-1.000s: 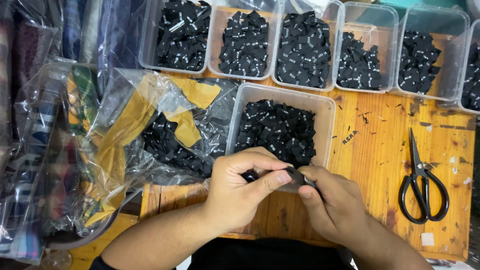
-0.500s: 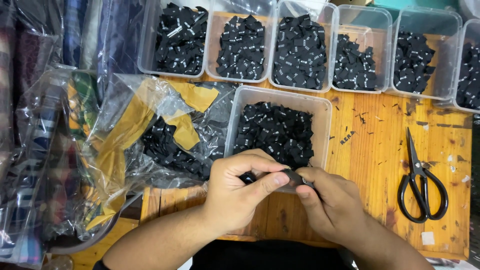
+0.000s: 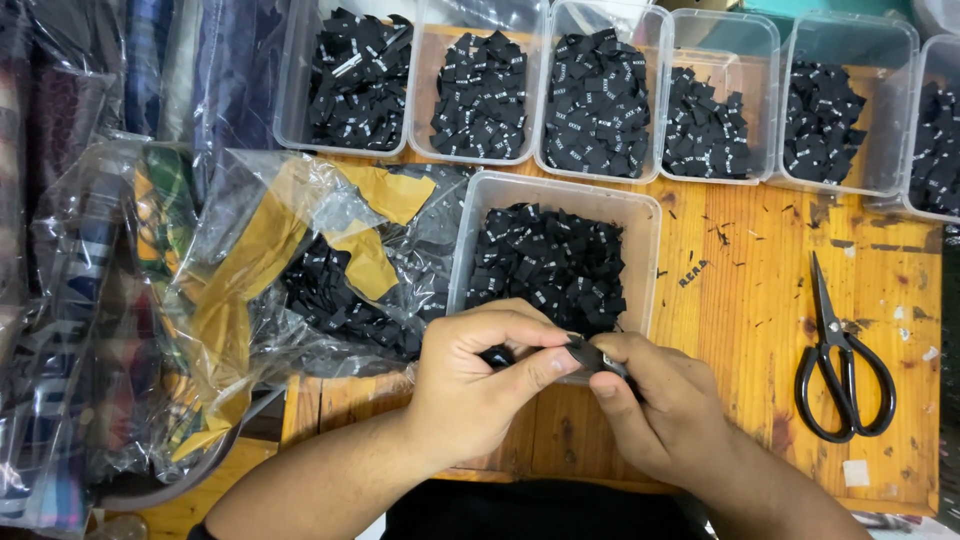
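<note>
My left hand (image 3: 478, 385) and my right hand (image 3: 665, 405) meet over the near edge of a wooden table (image 3: 740, 300). Together they pinch a small black fabric label (image 3: 590, 356) between thumbs and fingertips. Just beyond the hands stands a clear plastic tub (image 3: 640, 215) filled with several black labels. The label is mostly covered by my fingers.
A row of clear tubs (image 3: 600, 95) holding black labels lines the back. A clear plastic bag (image 3: 330, 270) with brown tape and more labels lies to the left. Black scissors (image 3: 840, 365) rest at the right. Bagged patterned fabrics (image 3: 90, 300) pile up on the far left.
Both hands stay together on the label with only slight finger movement; the view has shifted a little.
</note>
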